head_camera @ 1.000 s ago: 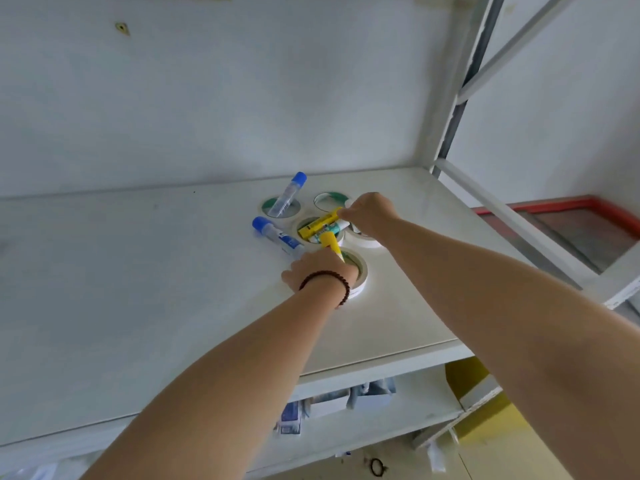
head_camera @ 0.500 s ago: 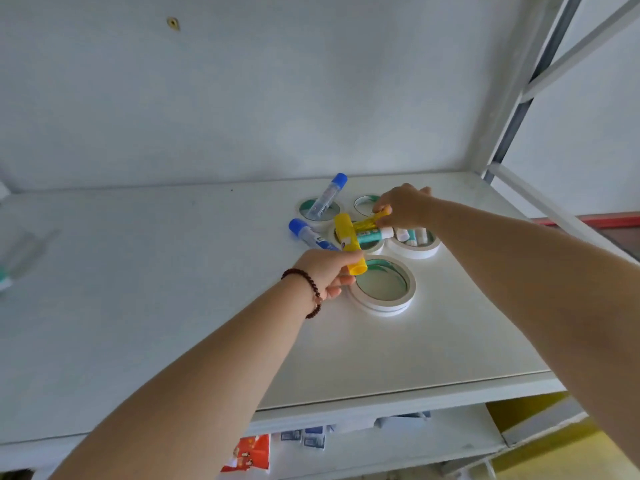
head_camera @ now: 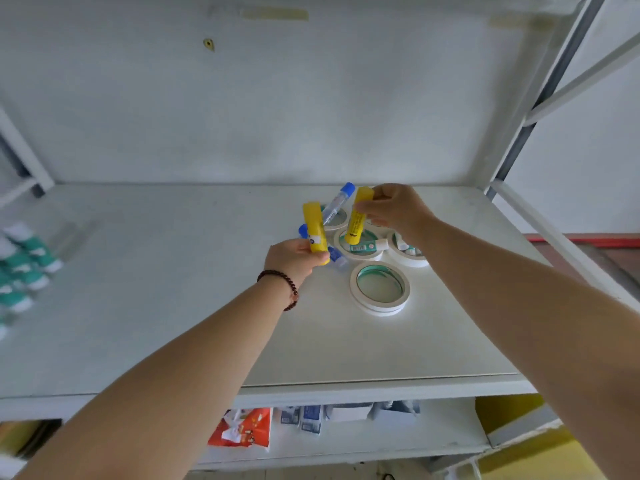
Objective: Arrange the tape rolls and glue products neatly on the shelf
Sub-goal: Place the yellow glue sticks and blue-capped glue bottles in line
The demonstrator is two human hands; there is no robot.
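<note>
1. the left hand (head_camera: 294,259) is gripping a yellow glue stick (head_camera: 315,228) by its lower end, holding it upright.
2. the right hand (head_camera: 398,211) is pinching a second yellow stick (head_camera: 358,220) near its top, long axis near vertical.
3. both are hovering above the tape rolls (head_camera: 380,287) on the shelf (head_camera: 138,306).
4. blurred green-and-white tubes (head_camera: 24,265) are lying far left, nearer the left hand, probably the sorted group.

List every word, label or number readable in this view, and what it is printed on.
No text can be read.
Left yellow glue stick: small white label, blurred.
Right yellow glue stick: dark print, too small.
Green-and-white glue tube: illegible.
Red-orange packet: blurred.
</note>
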